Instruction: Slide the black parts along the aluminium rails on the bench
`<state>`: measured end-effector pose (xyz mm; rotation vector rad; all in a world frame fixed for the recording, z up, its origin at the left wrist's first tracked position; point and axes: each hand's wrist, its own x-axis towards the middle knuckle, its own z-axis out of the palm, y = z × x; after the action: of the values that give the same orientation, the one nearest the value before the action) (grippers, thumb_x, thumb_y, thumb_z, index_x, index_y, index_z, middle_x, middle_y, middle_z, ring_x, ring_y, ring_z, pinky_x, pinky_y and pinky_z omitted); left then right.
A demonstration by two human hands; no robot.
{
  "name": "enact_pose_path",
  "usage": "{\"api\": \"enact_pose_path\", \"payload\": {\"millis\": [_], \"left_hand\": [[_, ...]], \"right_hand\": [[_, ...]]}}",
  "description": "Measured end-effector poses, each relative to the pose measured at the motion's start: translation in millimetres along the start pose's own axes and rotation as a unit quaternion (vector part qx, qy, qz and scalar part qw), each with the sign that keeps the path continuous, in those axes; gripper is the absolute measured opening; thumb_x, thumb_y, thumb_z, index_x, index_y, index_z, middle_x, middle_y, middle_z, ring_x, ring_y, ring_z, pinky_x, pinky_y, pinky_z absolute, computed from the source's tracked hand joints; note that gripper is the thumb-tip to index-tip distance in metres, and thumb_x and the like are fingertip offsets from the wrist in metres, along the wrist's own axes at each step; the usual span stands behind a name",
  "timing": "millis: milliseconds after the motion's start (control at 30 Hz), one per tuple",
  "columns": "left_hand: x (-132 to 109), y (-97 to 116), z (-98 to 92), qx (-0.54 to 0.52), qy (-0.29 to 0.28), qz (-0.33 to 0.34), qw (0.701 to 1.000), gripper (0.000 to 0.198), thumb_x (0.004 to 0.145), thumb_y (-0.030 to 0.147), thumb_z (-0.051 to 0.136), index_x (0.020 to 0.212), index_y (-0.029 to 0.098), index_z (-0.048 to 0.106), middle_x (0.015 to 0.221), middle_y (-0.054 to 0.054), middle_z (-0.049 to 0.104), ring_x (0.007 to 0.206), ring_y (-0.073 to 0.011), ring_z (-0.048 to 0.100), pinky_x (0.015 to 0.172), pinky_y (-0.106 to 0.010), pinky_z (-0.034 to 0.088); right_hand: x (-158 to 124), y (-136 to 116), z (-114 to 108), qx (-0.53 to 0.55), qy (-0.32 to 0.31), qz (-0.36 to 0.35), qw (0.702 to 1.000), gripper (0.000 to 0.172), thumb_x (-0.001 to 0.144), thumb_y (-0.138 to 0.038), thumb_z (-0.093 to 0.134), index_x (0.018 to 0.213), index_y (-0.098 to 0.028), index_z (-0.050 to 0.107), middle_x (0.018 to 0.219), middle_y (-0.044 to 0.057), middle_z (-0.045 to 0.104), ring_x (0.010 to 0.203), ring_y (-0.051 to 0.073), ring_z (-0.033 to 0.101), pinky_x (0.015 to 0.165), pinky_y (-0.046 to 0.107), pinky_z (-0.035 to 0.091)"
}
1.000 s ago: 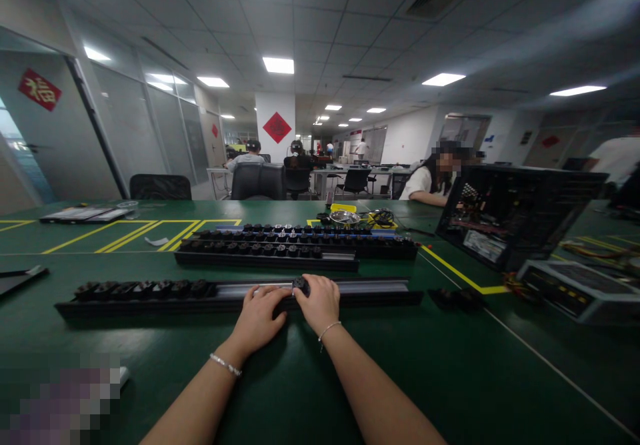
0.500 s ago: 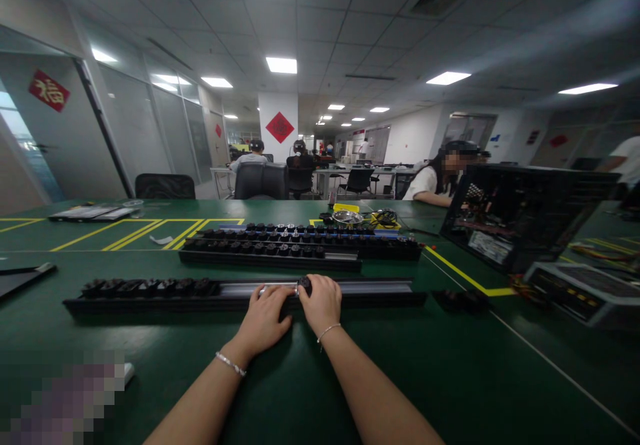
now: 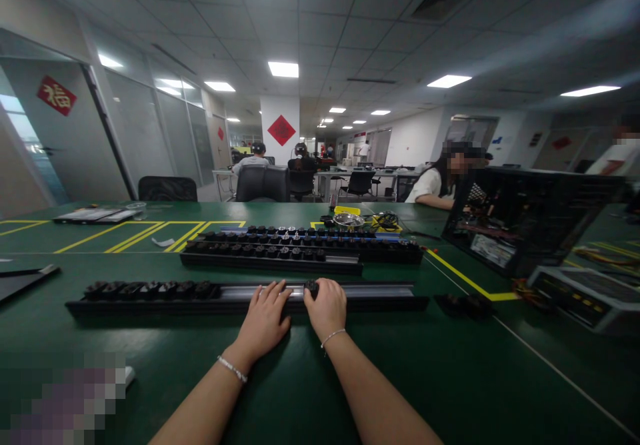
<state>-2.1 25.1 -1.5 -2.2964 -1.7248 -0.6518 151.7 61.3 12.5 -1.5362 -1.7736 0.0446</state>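
A long black channel [image 3: 230,309] with a silvery inner strip [image 3: 370,290] lies across the table in front of me. Several black socket-like modules [image 3: 150,290] sit in a row along its left part. My right hand [image 3: 326,306] is closed on one small black socket-like module [image 3: 312,288] over the middle of the channel. Its underside is hidden, so I cannot tell whether it is seated. Just left of it, my left hand [image 3: 265,313] lies with fingers stretched over the channel, holding nothing visible.
Behind the channel stand more black channels filled with modules [image 3: 285,253]. Small dark parts [image 3: 464,303] lie off its right end. An open computer case [image 3: 525,218] and a power supply unit [image 3: 585,298] occupy the right side. A person [image 3: 435,181] sits across the table.
My right hand has shifted slightly right with the module, widening the gap between my hands. My left fingers have straightened over the channel. The view has also moved a little.
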Motion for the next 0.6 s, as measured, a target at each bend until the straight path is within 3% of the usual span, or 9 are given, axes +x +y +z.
{"api": "enact_pose_path", "payload": {"millis": [600], "left_hand": [[0, 1, -2.9, -0.008, 0.005, -0.005, 1.000, 0.047, 0.071, 0.020, 0.050, 0.117, 0.024, 0.052, 0.136, -0.006, 0.044, 0.126, -0.0257, 0.036, 0.107, -0.050, 0.021]], "right_hand": [[2, 16, -8, -0.017, 0.020, 0.012, 1.000, 0.021, 0.077, -0.031, 0.048, 0.088, -0.016, 0.059, 0.091, 0.010, 0.063, 0.094, 0.022, 0.052, 0.088, 0.035, 0.032]]}}
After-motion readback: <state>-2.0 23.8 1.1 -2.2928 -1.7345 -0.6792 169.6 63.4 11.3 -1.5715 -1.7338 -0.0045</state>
